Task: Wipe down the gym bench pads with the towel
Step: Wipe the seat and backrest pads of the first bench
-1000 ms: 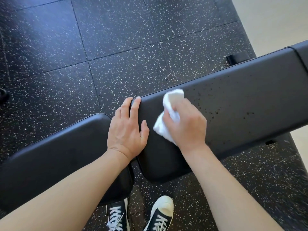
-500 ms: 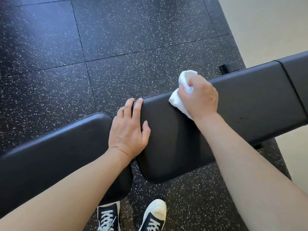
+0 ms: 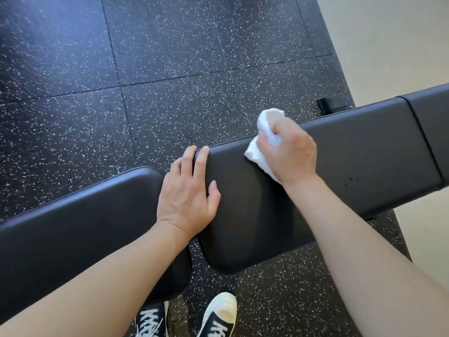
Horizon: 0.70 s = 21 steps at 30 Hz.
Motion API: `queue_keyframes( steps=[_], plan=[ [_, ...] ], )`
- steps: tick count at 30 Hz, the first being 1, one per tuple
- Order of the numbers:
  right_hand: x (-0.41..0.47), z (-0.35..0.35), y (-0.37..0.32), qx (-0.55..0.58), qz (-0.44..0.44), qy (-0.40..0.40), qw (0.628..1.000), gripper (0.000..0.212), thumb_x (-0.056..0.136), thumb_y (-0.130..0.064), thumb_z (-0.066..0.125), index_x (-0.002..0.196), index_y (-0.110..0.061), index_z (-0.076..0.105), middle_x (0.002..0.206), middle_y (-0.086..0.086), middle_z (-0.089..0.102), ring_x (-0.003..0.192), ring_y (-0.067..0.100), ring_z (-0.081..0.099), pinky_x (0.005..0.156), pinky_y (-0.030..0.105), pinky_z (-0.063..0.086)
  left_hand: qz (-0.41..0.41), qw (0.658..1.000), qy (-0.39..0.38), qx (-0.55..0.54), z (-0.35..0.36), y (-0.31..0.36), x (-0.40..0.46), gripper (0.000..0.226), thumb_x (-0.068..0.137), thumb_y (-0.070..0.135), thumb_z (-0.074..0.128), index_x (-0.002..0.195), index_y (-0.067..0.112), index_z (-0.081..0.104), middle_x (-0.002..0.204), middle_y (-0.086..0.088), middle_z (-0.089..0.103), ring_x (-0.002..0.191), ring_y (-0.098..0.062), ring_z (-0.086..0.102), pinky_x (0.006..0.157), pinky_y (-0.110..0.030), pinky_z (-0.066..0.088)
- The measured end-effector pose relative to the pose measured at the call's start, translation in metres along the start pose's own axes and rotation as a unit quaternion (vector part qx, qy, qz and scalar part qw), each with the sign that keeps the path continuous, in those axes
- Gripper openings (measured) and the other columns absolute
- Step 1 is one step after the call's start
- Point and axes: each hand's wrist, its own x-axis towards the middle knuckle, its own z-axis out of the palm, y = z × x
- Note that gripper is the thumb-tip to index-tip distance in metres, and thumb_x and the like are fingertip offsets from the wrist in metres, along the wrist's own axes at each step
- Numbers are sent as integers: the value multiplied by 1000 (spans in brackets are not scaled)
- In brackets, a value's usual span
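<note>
right hand point(image 3: 290, 152) grips bunched towel point(image 3: 264, 139) at far edge of long pad point(image 3: 364, 154), barely moved since half-second ago; droplets mostly gone. left hand point(image 3: 188, 193) flat, bracing pad end.

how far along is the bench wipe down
Partway. In hand: the right hand grips the white towel on the long pad, which looks mostly dry; a few droplets remain. The left hand rests at its end. Left: the shorter pad.

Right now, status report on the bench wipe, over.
Right hand grips towel on long pad. Left hand flat, bracing pad end. Nothing blocking.
</note>
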Motion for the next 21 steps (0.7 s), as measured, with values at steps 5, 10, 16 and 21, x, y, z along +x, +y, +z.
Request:
queue_keyframes(
  steps=[5, 10, 16, 21],
  plan=[
    [-15, 2, -29, 13, 30, 28, 999, 15, 82, -22, 65, 78, -18, 51, 69, -1, 47, 65, 36, 53, 61, 32, 32, -2, 1000, -7, -2, -1, 0, 1, 73, 95, 41, 42, 160, 10, 36, 160, -18, 40, 131, -41, 50, 107, -50, 47],
    [-56, 3, -51, 14, -193, 22, 981, 22, 73, -21, 66, 94, -18, 60, 73, 2, 57, 58, 28, 55, 50, 36, 48, 2, 1000, 0, -4, 0, -1, 0, 73, 95, 42, 42, 160, 8, 37, 160, -20, 40, 133, -42, 49, 109, -51, 45],
    [-24, -19, -6, -38, -17, 58, 997, 13, 69, -18, 52, 82, -17, 51, 64, 6, 42, 59, 31, 41, 53, 33, 46, -3, 1000, 4, 9, -1, 3, 0, 73, 95, 41, 42, 160, 10, 36, 160, -17, 40, 131, -40, 50, 107, -49, 45],
    [-39, 3, -30, -26, 2, 42, 999, 19, 73, -19, 55, 90, -15, 64, 70, 4, 51, 61, 32, 52, 55, 33, 42, -4, 1000, 1, 8, 1, 0, 1, 73, 95, 41, 41, 161, 9, 35, 162, -18, 37, 134, -41, 48, 111, -49, 42]
  ],
)
